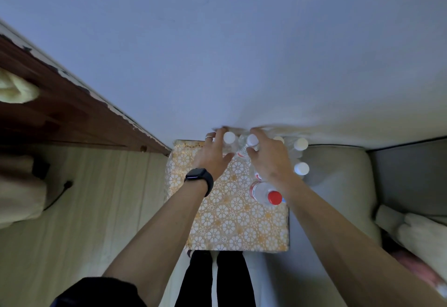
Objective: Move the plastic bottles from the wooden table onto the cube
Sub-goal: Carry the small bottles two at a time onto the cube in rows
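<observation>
The fingers [259, 134] of my right hand [271, 161] curl over the shoulder of the second bottle [252, 140], thumb on the near side just under its white cap, so that one is held. My left hand [215, 156] is looser: its fingers [219, 135] reach long past the far-left bottle [229, 137] with the thumb angled in below it. The tips blur against the wall [217, 40], so I cannot tell whether I hold that bottle or only touch it. Both bottles stand upright, side by side, at the far edge of the cube [229, 222], on its gold flower-patterned top. More white-capped bottles [301, 168] crowd the right edge just beside my right wrist, and a red-capped bottle [271, 195] stands under my right forearm. The wooden table [60, 108] is off to my left, and no bottle shows on the part of it I can see; a pale yellow cloth [14, 89] lies on it. I judge this to be the setting-down step, late in the job. To do it well, I should feel each base sit flat before letting go, then open the fingers outward, not upward, so the light bottles are not tipped. I should draw my right arm back high, since the red-capped bottle is close enough to be knocked over. The watch [199, 178] on my left wrist has open cube top beneath it, so that side is the safer way out.
</observation>
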